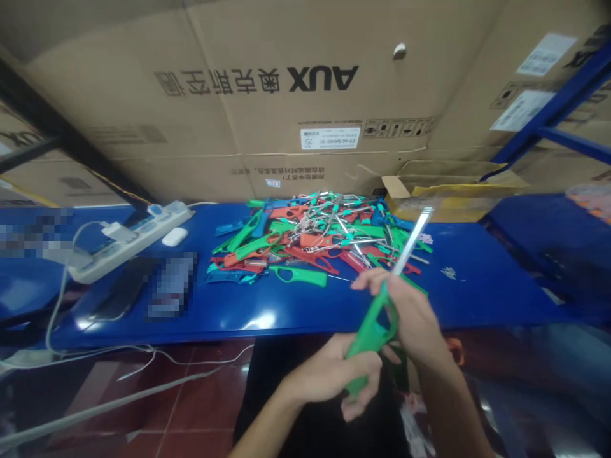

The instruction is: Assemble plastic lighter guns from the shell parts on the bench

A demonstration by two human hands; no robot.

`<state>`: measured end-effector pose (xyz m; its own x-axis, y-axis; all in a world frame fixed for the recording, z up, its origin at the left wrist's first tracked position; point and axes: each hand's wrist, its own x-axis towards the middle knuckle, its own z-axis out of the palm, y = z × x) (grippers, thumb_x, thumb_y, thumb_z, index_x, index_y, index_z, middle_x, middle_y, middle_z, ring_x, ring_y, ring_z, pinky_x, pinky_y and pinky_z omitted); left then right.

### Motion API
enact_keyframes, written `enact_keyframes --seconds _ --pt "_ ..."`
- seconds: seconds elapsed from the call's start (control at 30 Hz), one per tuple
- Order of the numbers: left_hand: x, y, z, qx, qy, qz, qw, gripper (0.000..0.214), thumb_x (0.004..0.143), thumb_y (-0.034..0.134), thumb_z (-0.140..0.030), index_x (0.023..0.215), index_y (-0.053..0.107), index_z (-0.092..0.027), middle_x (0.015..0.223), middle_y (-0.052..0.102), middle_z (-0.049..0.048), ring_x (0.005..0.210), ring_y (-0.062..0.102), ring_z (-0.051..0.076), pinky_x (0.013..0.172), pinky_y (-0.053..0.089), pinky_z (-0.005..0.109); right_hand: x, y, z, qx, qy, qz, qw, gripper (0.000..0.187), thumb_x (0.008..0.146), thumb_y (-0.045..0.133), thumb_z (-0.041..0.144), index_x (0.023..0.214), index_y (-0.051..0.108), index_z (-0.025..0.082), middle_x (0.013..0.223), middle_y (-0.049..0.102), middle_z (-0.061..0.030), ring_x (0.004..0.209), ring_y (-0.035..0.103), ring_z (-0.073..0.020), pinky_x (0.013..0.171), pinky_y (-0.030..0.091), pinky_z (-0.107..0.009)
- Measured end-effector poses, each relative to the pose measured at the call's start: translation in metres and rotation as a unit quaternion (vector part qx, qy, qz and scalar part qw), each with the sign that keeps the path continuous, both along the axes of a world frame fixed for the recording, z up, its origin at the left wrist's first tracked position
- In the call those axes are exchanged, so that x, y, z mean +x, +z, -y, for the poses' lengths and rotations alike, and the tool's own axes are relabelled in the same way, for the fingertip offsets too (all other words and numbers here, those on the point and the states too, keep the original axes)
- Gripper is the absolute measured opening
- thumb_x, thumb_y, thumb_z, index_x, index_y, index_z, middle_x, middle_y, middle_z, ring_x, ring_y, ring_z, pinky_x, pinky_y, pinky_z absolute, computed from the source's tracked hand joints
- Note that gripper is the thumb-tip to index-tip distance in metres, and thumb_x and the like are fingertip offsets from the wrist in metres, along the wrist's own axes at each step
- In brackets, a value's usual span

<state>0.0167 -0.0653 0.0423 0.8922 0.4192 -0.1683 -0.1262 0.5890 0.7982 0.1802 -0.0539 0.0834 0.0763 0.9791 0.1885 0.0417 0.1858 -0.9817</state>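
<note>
My left hand (329, 375) is closed round the lower end of a green plastic handle (371, 331) that carries a long metal tube (413, 242) pointing up and to the right. My right hand (410, 312) is pinched on the same piece where the green handle meets the tube. Both hands are just in front of the near edge of the blue table (296, 312). Beyond them on the table lies a pile of several green, red and blue plastic handles and metal tubes (319, 245).
A white power strip (128, 238) with plugs and cables, a white mouse-like object (174, 236) and a dark phone (125, 287) lie on the table's left. Large cardboard boxes (286, 95) stand behind. An open carton (443, 191) sits at the right, by a blue rack (554, 114).
</note>
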Motion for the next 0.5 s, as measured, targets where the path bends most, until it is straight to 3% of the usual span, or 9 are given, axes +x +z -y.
enact_keyframes --seconds 0.07,0.13,0.17,0.23,0.27,0.33,0.37,0.4,0.5 --pt "0.008 -0.009 0.002 -0.034 -0.023 0.031 0.999 0.050 0.093 0.063 -0.060 0.110 0.059 -0.013 0.052 0.054 -0.0064 0.033 0.052 0.010 0.036 0.037 0.018 0.005 -0.002 -0.002 -0.052 0.070 0.029 0.996 0.037 0.107 0.039 0.046 0.098 0.067 0.023 0.110 0.073 -0.0078 0.106 0.068 -0.0232 0.102 0.051 -0.041" --pt "0.009 -0.013 0.001 -0.037 0.001 0.019 0.999 0.046 0.095 0.060 -0.060 0.097 0.059 -0.014 0.047 0.049 -0.0077 0.034 0.056 0.012 0.037 0.036 0.018 0.019 -0.011 -0.003 -0.074 0.082 0.056 0.992 0.040 0.107 0.037 0.049 0.122 0.065 0.023 0.118 0.072 -0.0094 0.108 0.069 -0.0227 0.101 0.052 -0.041" --pt "0.007 -0.013 0.000 -0.025 0.028 -0.001 0.999 0.045 0.097 0.057 -0.058 0.086 0.058 -0.014 0.043 0.046 -0.0078 0.035 0.057 0.013 0.039 0.036 0.018 0.031 -0.018 -0.003 -0.076 0.053 0.077 0.993 0.042 0.106 0.039 0.049 0.131 0.061 0.023 0.121 0.072 -0.0105 0.107 0.069 -0.0227 0.099 0.053 -0.041" --pt "-0.004 -0.012 -0.006 0.011 0.088 -0.050 0.995 0.054 0.103 0.050 -0.053 0.063 0.048 -0.017 0.039 0.040 -0.0062 0.037 0.059 0.012 0.040 0.032 0.017 0.067 -0.038 -0.001 -0.047 -0.098 0.132 0.985 0.046 0.103 0.045 0.052 0.136 0.057 0.023 0.125 0.069 -0.0128 0.095 0.069 -0.0219 0.085 0.057 -0.040" --pt "-0.013 -0.011 -0.010 0.018 0.123 -0.071 0.990 0.056 0.104 0.049 -0.051 0.060 0.045 -0.017 0.039 0.039 -0.0060 0.037 0.060 0.012 0.040 0.031 0.017 0.088 -0.049 0.001 -0.039 -0.200 0.185 0.961 0.046 0.099 0.053 0.052 0.133 0.059 0.022 0.125 0.068 -0.0135 0.092 0.067 -0.0219 0.080 0.057 -0.039" --pt "-0.030 -0.008 -0.023 0.007 0.205 -0.093 0.974 0.047 0.102 0.055 -0.050 0.068 0.049 -0.017 0.043 0.041 -0.0083 0.031 0.053 0.010 0.036 0.030 0.017 0.135 -0.069 0.006 -0.014 -0.367 0.308 0.878 0.045 0.094 0.055 0.053 0.119 0.066 0.017 0.117 0.066 -0.0158 0.083 0.063 -0.0217 0.076 0.054 -0.040" --pt "-0.038 -0.007 -0.031 -0.003 0.240 -0.096 0.966 0.040 0.099 0.059 -0.050 0.078 0.054 -0.016 0.045 0.041 -0.0105 0.028 0.048 0.008 0.033 0.029 0.017 0.157 -0.076 0.009 -0.018 -0.398 0.361 0.843 0.045 0.094 0.051 0.053 0.115 0.068 0.016 0.110 0.067 -0.0151 0.075 0.059 -0.0203 0.075 0.053 -0.041" --pt "-0.044 -0.006 -0.038 -0.012 0.260 -0.095 0.961 0.036 0.098 0.061 -0.051 0.088 0.057 -0.017 0.046 0.040 -0.0119 0.025 0.043 0.008 0.031 0.027 0.017 0.177 -0.082 0.012 -0.026 -0.400 0.378 0.835 0.044 0.093 0.052 0.052 0.111 0.069 0.015 0.104 0.066 -0.0145 0.071 0.056 -0.0199 0.076 0.052 -0.043" --pt "-0.052 -0.007 -0.057 -0.019 0.289 -0.091 0.953 0.043 0.097 0.060 -0.059 0.100 0.060 -0.016 0.046 0.040 -0.0119 0.024 0.036 0.006 0.028 0.023 0.016 0.219 -0.086 0.017 -0.041 -0.354 0.407 0.841 0.043 0.086 0.058 0.057 0.097 0.073 0.019 0.099 0.065 -0.0126 0.070 0.055 -0.0201 0.080 0.051 -0.045"
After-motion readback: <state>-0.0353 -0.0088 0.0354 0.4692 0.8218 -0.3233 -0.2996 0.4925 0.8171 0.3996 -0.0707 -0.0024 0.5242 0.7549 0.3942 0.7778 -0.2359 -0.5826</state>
